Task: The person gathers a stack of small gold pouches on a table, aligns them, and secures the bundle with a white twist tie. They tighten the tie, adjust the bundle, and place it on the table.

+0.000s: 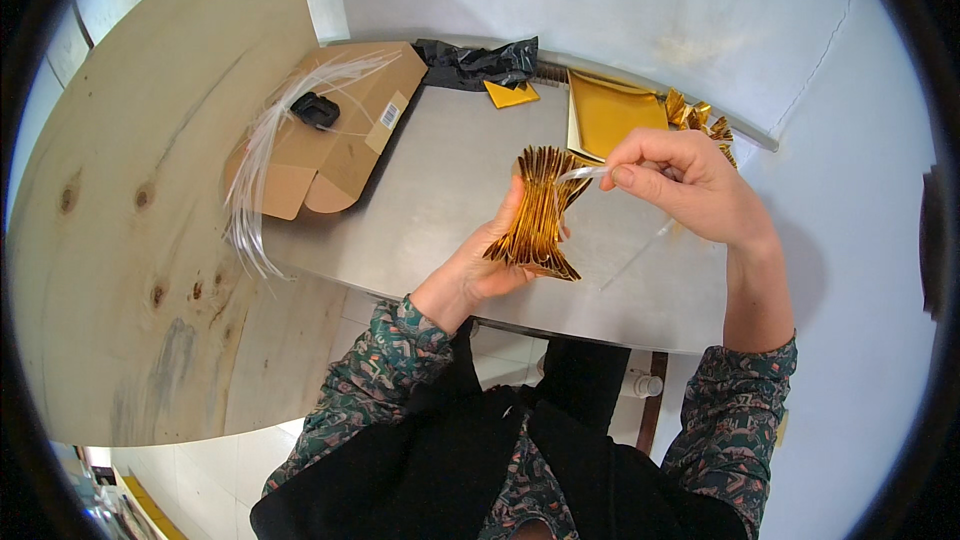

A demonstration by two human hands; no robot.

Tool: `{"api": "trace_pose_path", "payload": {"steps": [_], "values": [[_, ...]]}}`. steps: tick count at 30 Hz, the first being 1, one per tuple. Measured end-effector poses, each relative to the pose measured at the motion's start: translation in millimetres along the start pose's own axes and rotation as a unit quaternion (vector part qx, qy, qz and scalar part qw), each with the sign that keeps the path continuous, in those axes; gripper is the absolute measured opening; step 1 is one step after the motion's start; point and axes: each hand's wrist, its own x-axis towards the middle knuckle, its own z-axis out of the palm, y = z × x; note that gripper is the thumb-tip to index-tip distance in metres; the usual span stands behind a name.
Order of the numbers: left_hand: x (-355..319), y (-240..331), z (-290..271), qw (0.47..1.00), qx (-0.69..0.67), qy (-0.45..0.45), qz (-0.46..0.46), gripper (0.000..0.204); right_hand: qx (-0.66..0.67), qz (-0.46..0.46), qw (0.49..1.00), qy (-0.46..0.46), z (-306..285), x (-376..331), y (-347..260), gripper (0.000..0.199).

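My left hand (485,265) is closed around a pleated bundle of gold foil paper (537,218), above the middle of the metal table. The bundle looks pinched at its waist, and its folded edges fan out at both ends. Between thumb and fingers, my right hand (690,185) pinches a thin, clear plastic strip (582,174). One end of that strip reaches the waist of the bundle, while another length trails below the hand toward the tabletop. Whether the strip goes round the bundle's far side is hidden.
On the metal table (430,170) a cardboard box (330,165) carries many clear strips (262,165) and a small black object (315,111). Behind lie black plastic (480,62), a gold sheet (511,94), a gold sheet stack (615,115) and folded gold pieces (690,112). A wooden board (150,240) borders the left.
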Motion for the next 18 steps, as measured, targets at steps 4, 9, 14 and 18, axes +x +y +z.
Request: {"api": "trace_pose_path", "payload": {"steps": [4, 9, 14, 18], "values": [[-3, -4, 5, 0.999, -0.034, -0.036, 0.011, 0.065, -0.012, 0.008, 1.0, 0.009, 3, -1, 3, 0.018], [-12, -8, 7, 0.999, -0.027, -0.04, -0.01, 0.068, -0.023, -0.004, 0.999, 0.022, 4, -1, 1, 0.018], [-15, -12, 5, 0.998, 0.006, -0.056, -0.036, 0.068, -0.018, -0.026, 0.999, 0.028, 6, -3, 2, 0.019], [-13, -22, 9, 0.998, 0.028, -0.023, -0.05, 0.068, -0.014, -0.049, 0.997, 0.053, 9, -8, 6, 0.018]]}}
